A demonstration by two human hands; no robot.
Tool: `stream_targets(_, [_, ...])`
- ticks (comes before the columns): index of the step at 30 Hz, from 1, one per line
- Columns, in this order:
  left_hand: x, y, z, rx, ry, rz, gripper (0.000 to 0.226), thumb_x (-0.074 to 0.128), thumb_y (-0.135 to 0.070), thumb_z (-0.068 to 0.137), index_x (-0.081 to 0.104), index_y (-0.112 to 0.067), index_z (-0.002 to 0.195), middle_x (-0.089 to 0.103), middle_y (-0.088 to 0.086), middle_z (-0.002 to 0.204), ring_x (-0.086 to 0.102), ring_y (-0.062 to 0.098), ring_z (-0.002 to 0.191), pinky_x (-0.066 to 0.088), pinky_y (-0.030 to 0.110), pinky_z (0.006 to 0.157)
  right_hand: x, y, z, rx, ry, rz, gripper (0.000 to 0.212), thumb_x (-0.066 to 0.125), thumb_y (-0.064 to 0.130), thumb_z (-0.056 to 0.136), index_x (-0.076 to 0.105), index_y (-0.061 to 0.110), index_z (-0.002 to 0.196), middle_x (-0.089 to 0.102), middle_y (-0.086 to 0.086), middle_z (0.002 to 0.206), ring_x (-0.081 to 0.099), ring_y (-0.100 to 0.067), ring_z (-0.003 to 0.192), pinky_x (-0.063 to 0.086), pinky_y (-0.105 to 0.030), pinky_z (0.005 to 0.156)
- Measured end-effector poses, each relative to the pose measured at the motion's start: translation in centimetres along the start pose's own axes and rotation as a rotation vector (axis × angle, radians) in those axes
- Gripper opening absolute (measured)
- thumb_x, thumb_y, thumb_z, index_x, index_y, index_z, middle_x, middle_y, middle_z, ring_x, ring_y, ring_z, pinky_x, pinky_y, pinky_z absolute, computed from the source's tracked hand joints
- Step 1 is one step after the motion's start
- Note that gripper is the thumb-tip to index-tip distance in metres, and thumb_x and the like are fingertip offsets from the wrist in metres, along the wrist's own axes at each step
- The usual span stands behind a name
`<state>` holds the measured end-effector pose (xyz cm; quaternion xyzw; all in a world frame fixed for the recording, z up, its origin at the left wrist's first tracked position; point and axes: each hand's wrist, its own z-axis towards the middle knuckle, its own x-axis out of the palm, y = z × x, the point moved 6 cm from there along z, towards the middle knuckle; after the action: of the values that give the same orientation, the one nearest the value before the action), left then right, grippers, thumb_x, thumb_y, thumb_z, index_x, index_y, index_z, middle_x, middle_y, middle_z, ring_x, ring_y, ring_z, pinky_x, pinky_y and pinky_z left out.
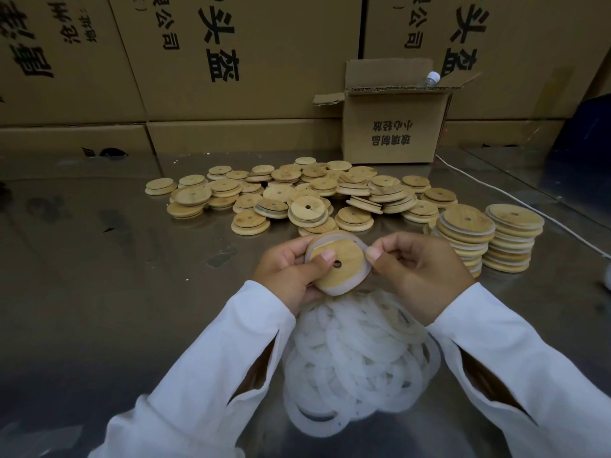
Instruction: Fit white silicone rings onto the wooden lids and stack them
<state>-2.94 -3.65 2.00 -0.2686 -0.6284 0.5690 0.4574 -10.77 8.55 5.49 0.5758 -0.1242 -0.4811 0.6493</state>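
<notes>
Steel table [99,259]: left hand [291,272] grips a lid [344,262], right hand [420,276] pinches its half-seated ring [337,290], which may slip off.

A tilted wooden lid [346,259] with a centre hole wears a white ring [344,290], seemingly half-seated.

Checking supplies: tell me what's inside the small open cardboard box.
A white-capped bottle pokes above the cardboard box rim; everything lower is hidden by its walls.
</notes>
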Motion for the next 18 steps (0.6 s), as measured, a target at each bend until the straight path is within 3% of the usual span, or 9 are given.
stream_targets(5, [0.03,0.29,0.17,-0.013,-0.039,-0.105,0.019,0.051,-0.002,0.086,0.064,-0.008,0.099,0.071,0.008,0.087,0.069,0.017,0.079,0.058,0.03,0.067,-0.09,0.26,0.02,-0.032,-0.009,-0.051,0.019,0.061,0.014,0.084,0.06,0.024,0.067,0.064,0.001,0.073,0.06,-0.019,0.076,0.049,-0.03,0.074])
stream_targets(10, [0.34,0.22,0.04,0.033,-0.023,-0.134,0.023,0.058,-0.009,0.075,0.065,-0.01,0.097,0.073,0.005,0.083,0.07,0.016,0.078,0.058,0.029,0.065,-0.67,0.16,-0.11,0.01,-0.075,0.126,0.014,0.067,0.013,0.079,0.066,0.019,0.067,0.065,0.004,0.065,0.058,-0.005,0.06,0.047,-0.01,0.057])
stream_targets(13, [0.54,0.48,-0.12,0.059,-0.038,-0.101,0.023,0.062,-0.009,0.072,0.065,-0.011,0.094,0.073,0.005,0.083,0.07,0.018,0.078,0.058,0.031,0.065,-0.66,-0.17,-0.18,0.04,-0.116,0.175,0.012,0.067,0.012,0.078,0.067,0.018,0.068,0.066,0.002,0.066,0.058,-0.003,0.059,0.047,-0.009,0.056])
stream_targets(15, [0.86,0.69,-0.28,0.059,-0.045,-0.093,0.025,0.065,-0.009,0.067,0.064,-0.01,0.092,0.073,0.006,0.08,0.07,0.019,0.075,0.058,0.031,0.062,-0.53,-0.25,-0.35,0.024,-0.174,0.108,0.013,0.065,0.013,0.078,0.064,0.023,0.07,0.065,0.0,0.067,0.057,-0.006,0.06,0.046,-0.012,0.059])
stream_targets(18, [0.94,0.73,-0.28,0.055,-0.09,-0.116,0.017,0.06,0.002,0.077,0.063,-0.007,0.092,0.072,0.006,0.073,0.069,0.017,0.067,0.058,0.03,0.057,-0.13,0.16,-0.91,-0.059,-0.253,-0.079,0.015,0.066,0.023,0.073,0.055,0.033,0.076,0.061,0.005,0.065,0.055,-0.003,0.068,0.039,-0.007,0.059])
